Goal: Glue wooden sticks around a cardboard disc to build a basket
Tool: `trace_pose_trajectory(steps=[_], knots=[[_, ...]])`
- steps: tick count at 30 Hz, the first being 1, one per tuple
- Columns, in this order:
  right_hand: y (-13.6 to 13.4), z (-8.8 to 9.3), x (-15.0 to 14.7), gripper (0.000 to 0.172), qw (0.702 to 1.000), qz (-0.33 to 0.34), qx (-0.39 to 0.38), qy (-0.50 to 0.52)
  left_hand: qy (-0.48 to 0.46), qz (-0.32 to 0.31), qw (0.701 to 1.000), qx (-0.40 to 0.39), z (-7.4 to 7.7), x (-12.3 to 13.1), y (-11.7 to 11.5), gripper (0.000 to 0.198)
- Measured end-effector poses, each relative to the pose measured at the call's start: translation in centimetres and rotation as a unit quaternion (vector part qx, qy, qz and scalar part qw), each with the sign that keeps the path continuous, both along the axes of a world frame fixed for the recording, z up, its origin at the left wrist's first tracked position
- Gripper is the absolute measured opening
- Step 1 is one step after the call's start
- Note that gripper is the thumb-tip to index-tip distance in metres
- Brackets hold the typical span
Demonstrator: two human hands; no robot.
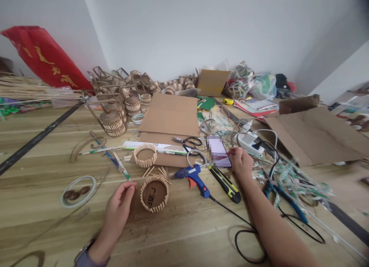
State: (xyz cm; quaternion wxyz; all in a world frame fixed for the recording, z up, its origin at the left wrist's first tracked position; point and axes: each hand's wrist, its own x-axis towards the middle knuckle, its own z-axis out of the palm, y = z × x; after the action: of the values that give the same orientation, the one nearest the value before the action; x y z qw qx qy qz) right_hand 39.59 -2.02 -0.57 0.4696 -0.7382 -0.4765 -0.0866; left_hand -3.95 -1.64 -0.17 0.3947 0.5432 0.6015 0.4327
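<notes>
My left hand (pixel 120 203) is low on the left, thumb and fingertips pressed together; whatever they pinch, if anything, is too small to make out. Just right of it is a round cardboard base (pixel 151 194) ringed with short upright wooden sticks. A similar stick ring (pixel 145 155) lies behind it, with loose sticks (pixel 160 174) between the two. My right hand (pixel 242 164) has its fingers closed at the right edge of a phone (pixel 217 151) lying on the table. A blue glue gun (pixel 196 178) and a yellow-black utility knife (pixel 225 184) lie between my hands.
Scissors (pixel 188 142) and cardboard sheets (pixel 173 113) lie ahead. Finished small stick buckets (pixel 112 122) stand at back left. Blue-handled pliers (pixel 288 199), a power strip (pixel 250 144), cables and plastic scraps crowd the right. A tape ring (pixel 93 190) encloses brown knobs at left.
</notes>
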Motion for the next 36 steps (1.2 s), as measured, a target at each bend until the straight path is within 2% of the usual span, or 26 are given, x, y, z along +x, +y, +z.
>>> trace_pose_trajectory(steps=[5, 11, 22, 31, 36], knots=[[0.3, 0.2, -0.1, 0.051, 0.999, 0.031, -0.005, -0.016, 0.0, 0.006, 1.0, -0.003, 0.3, 0.1, 0.0, 0.04], [0.8, -0.1, 0.3, 0.044, 0.998, 0.051, -0.014, -0.026, 0.009, -0.003, 1.0, -0.003, 0.0, -0.1, 0.0, 0.04], [1.9, -1.3, 0.8, 0.047, 0.997, 0.059, -0.032, -0.029, 0.022, -0.009, 1.0, -0.006, 0.2, 0.0, -0.1, 0.042], [2.3, -0.7, 0.9, 0.046, 0.998, 0.051, -0.015, -0.02, 0.023, -0.006, 1.0, -0.011, 0.9, 0.4, -0.2, 0.044], [2.1, -0.8, 0.9, 0.049, 0.998, 0.054, -0.021, -0.025, 0.021, -0.013, 1.0, -0.014, 0.6, 0.2, -0.2, 0.043]])
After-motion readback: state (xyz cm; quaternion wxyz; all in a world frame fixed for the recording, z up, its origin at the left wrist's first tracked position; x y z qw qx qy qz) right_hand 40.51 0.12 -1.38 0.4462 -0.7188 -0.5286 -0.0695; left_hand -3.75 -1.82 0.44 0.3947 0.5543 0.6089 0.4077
